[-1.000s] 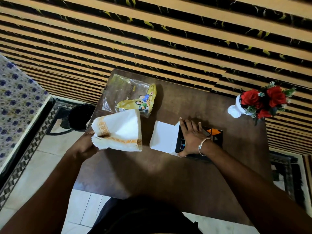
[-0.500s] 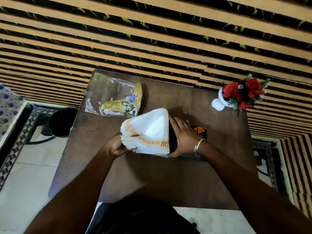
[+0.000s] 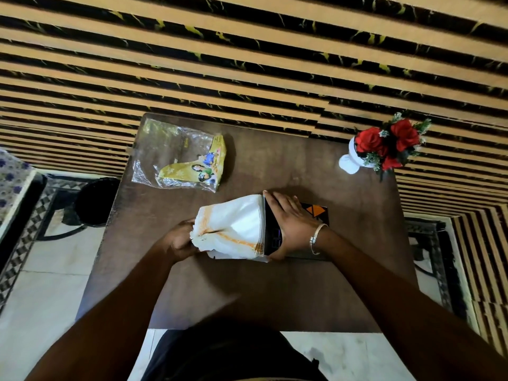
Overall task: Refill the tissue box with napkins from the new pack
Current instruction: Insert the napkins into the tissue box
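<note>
A thick stack of white napkins (image 3: 236, 225) with an orange border lies sideways, its right end at the open end of the black tissue box (image 3: 316, 213). My left hand (image 3: 180, 239) grips the stack's left end. My right hand (image 3: 288, 224) lies over the box and holds it near its open end, a bracelet on the wrist. Most of the box is hidden under that hand. The opened plastic pack (image 3: 184, 159), yellow and clear, lies flat at the table's far left.
The brown table (image 3: 275, 292) stands against a striped wall. A white vase with red flowers (image 3: 382, 145) sits at the far right corner. A dark bin (image 3: 94, 200) stands on the floor to the left.
My left hand has carried the napkin stack from the left side of the table to the box's open end. My right hand has stayed on the box.
</note>
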